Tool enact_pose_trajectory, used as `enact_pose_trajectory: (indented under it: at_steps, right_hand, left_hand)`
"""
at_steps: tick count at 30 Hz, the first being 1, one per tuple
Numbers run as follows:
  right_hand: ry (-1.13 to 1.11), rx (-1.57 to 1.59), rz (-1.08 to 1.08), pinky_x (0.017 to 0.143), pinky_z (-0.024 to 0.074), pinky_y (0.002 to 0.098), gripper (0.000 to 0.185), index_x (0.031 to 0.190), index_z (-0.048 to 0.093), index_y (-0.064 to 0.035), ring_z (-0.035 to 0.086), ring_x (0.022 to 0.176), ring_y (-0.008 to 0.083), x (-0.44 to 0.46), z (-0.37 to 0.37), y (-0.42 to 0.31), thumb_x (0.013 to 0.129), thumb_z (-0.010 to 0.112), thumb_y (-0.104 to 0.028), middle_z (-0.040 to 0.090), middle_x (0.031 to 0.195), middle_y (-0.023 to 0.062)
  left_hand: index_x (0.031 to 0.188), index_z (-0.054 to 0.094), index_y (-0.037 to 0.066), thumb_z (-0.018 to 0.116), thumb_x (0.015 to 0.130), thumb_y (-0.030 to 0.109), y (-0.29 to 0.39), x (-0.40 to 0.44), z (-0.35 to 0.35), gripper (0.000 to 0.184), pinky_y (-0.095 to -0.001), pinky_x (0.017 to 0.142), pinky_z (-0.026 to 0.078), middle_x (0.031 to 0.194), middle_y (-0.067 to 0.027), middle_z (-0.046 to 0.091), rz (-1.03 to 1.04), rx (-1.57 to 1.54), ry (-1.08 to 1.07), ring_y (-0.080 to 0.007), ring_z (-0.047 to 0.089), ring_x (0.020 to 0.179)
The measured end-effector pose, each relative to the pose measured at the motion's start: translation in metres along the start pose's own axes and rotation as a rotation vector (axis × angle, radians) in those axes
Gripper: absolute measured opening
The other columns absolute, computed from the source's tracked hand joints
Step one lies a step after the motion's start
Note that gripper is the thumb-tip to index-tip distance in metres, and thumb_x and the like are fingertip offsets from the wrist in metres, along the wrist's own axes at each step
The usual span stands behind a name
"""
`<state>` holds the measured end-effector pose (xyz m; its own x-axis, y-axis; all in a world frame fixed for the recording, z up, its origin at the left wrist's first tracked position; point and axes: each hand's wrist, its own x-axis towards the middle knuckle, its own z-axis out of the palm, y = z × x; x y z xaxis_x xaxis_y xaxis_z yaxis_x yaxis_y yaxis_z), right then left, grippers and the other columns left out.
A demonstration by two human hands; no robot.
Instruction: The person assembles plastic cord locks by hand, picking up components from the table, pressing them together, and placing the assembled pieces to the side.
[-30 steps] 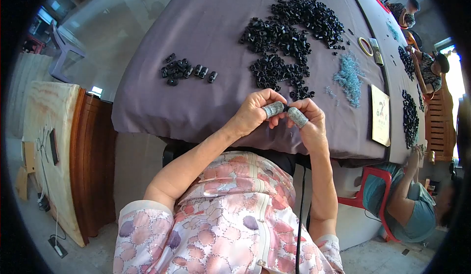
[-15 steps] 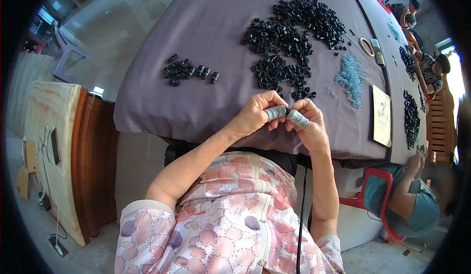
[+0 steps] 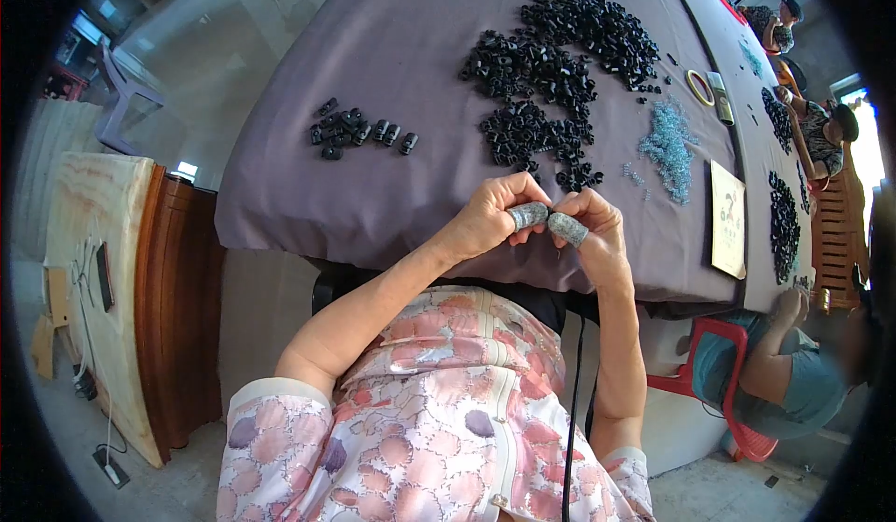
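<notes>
Pinching on the near side of the black heap (image 3: pixel 537 66), left hand (image 3: pixel 489 216) and right hand (image 3: pixel 599 234) hide what, if anything, they grip; left of the heap, a small cluster (image 3: pixel 347 134) looks finished, the heap seemingly undone

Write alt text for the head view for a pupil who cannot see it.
A person's left hand and right hand pinch close together over the near edge of a cloth-covered table; what they hold is unclear. Beyond lie heaps of small black parts, with pale blue pieces right and a smaller black cluster left.
</notes>
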<state>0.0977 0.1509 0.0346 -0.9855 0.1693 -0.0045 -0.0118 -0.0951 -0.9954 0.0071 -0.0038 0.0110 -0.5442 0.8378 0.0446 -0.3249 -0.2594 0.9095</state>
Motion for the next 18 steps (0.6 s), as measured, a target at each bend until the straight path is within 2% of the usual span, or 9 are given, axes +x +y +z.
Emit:
enact_pose_trajectory:
  at_steps: [11, 18]
  right_hand:
    - [-0.001, 0.107, 0.037, 0.049, 0.0409, 0.0193, 0.011, 0.072, 0.055, -0.0031, 0.05, 0.054, 0.0066, -0.0008, 0.0023, 0.004, 0.074, 0.065, 0.002, 0.058, 0.069, 0.005]
    - [0.003, -0.119, 0.027, 0.048, 0.0405, 0.0191, 0.013, 0.07, 0.056, -0.0025, 0.05, 0.056, 0.0052, -0.0033, 0.0031, -0.0045, 0.071, 0.067, 0.004, 0.059, 0.068, 0.0033]
  left_hand:
    - [0.089, 0.057, 0.002, 0.047, 0.085, -0.004, 0.0068, -0.0017, -0.0018, 0.013, -0.0179, 0.046, 0.039, 0.07, -0.0044, 0.059, -0.054, 0.019, -0.028, -0.0049, 0.048, 0.054]
    - [0.085, 0.058, 0.002, 0.045, 0.081, -0.008, 0.0092, -0.0028, -0.0007, 0.017, -0.0179, 0.043, 0.036, 0.068, -0.0045, 0.059, -0.061, 0.052, -0.05, -0.0045, 0.047, 0.051]
